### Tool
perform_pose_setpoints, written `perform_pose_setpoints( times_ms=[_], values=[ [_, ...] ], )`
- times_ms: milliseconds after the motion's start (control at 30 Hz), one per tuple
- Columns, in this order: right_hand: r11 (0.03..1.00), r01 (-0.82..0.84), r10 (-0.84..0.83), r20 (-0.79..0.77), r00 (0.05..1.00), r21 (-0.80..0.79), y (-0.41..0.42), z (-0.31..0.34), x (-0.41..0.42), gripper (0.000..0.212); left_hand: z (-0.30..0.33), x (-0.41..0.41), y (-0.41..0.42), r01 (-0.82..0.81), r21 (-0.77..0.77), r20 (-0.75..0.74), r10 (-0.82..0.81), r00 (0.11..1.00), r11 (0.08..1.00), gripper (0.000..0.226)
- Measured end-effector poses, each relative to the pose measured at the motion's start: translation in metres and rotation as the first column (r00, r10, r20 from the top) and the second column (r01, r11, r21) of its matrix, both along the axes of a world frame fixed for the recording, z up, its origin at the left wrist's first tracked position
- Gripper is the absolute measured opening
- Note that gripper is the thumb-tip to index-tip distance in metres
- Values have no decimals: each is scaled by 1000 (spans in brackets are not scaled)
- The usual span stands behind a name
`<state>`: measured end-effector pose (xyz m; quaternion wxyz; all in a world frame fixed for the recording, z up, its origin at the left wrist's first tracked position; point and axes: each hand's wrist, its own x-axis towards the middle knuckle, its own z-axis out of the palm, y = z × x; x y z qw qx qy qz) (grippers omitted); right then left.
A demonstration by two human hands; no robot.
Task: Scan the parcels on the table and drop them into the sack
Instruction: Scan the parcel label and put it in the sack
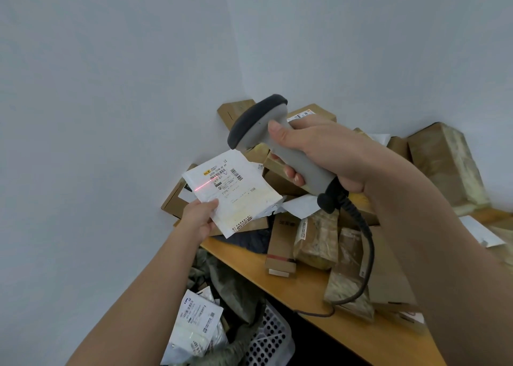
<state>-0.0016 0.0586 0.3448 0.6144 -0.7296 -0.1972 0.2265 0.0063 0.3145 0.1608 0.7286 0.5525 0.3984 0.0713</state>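
A flat white plastic mailer (236,190), creased and bearing a printed label, is pinched at its lower left corner by the left hand (198,217) and held up over the pile. A red laser line (204,185) is cast across the label. A matte grey handheld scanner (280,146) with a dark rounded head and a coiled black cable (363,257) is gripped by the right hand (322,152). Behind, brown cardboard boxes (444,160) and taped parcels (316,240) are heaped on the wooden bench (305,290). Below its edge, white mailers (197,326) lie in an olive fabric sack (238,288) set inside a perforated white basket (269,338).
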Motion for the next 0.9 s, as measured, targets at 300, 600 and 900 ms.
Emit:
perform_pose_setpoints(
  times_ms=[300,600,900],
  values=[
    [999,30,-29,-28,999,23,-4,5,-3,38,-4,1,-1,7,6,-23,-7,1000,1000,27],
    [999,49,-49,-30,998,-15,4,5,-2,42,-15,-3,10,11,-2,-36,-12,999,1000,30],
    [996,36,-44,-92,995,-82,43,-11,-5,43,-38,-22,35,-15,-55,-40,12,999,998,29]
  ],
)
